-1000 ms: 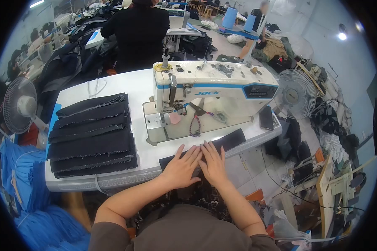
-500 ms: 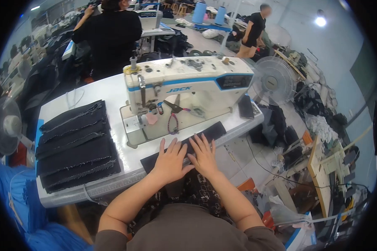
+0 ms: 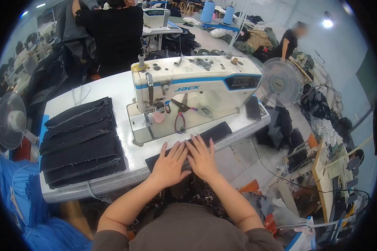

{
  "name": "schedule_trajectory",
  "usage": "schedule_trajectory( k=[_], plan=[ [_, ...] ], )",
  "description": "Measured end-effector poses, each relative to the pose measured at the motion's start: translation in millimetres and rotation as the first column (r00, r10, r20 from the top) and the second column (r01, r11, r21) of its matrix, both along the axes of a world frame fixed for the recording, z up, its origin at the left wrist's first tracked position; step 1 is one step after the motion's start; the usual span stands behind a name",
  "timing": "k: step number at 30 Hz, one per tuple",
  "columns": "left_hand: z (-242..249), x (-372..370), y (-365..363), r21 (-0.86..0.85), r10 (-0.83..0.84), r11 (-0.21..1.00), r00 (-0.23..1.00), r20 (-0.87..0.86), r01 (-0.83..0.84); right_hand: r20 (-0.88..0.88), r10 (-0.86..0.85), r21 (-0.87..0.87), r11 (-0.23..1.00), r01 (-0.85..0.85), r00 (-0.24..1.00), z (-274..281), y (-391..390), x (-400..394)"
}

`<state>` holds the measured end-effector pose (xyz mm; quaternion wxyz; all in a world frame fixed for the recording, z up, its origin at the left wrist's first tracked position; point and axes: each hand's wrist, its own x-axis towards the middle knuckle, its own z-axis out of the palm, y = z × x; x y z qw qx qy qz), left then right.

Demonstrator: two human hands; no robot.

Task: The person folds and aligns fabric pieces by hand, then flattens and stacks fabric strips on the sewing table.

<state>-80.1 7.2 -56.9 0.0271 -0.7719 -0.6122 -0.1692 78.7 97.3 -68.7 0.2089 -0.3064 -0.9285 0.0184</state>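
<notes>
A: Hands unmoved since the last frame; left hand [image 3: 170,164] and right hand [image 3: 202,157] lie flat, fingers spread, gripping nothing, on the dark strip [image 3: 205,136] at the table [image 3: 113,90] edge.

B: Risk (judged): strip slides off, overhanging. Sewing machine [image 3: 197,85] beyond.

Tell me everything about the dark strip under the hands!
The strip is a long, narrow piece of dark, denim-like cloth. It lies flat along the front edge of the white table, slanting up to the right, just in front of the sewing machine. The left hand and right hand press flat on its middle.
</notes>
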Motion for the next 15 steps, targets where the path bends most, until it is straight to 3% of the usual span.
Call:
schedule_trajectory(
  k=[5, 8, 15],
  plan=[
    [1, -1, 0, 0.005, -0.005, 1.0, 1.0, 0.01, 0.005, -0.047, -0.049, -0.103, 0.994, 0.044, 0.998, 0, 18, 12],
    [1, -1, 0, -0.017, -0.008, 1.0, 1.0, -0.002, 0.008, -0.043, -0.204, -0.027, 0.979, 0.203, 0.978, -2, 37, 23],
    [-1, -1, 0, -0.002, 0.007, 1.0, 1.0, 0.012, -0.007, 0.004, -0.408, -0.078, 0.91, 0.407, 0.913, -11, 63, 38]
  ],
)
